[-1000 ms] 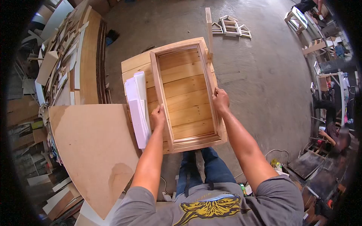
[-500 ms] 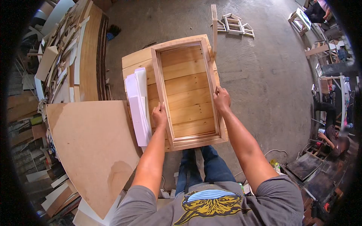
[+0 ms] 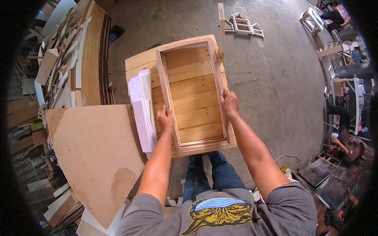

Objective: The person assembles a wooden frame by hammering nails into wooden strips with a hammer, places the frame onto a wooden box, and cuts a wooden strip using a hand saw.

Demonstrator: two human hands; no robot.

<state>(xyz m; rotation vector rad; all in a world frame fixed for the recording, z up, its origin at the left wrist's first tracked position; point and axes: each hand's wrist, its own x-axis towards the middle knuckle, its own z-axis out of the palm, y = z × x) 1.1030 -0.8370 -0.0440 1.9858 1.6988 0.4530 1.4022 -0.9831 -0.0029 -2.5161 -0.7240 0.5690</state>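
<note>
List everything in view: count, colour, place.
frame: 1, brown, on table
table: 1, yellowish, centre
strips: several, white, beside frame
board: 1, tan, left
wood pieces: many, mixed, far left
post: 1, brown, at table's far corner
house-shaped frame: 1, pale, far floor
stool: 1, white, upper right
co-workers: 2, dark/pink tops, right
clutter: too tangled to count, mixed, right
floor: 1, grey, throughout
shirt: 1, grey, bottom
trousers: 1, blue, by table
left hand: 1, bare, on frame's left
right hand: 1, bare, on frame's right

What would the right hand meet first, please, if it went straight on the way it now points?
The right hand would probably meet the wooden frame's right rail, which it appears to be touching.
</note>
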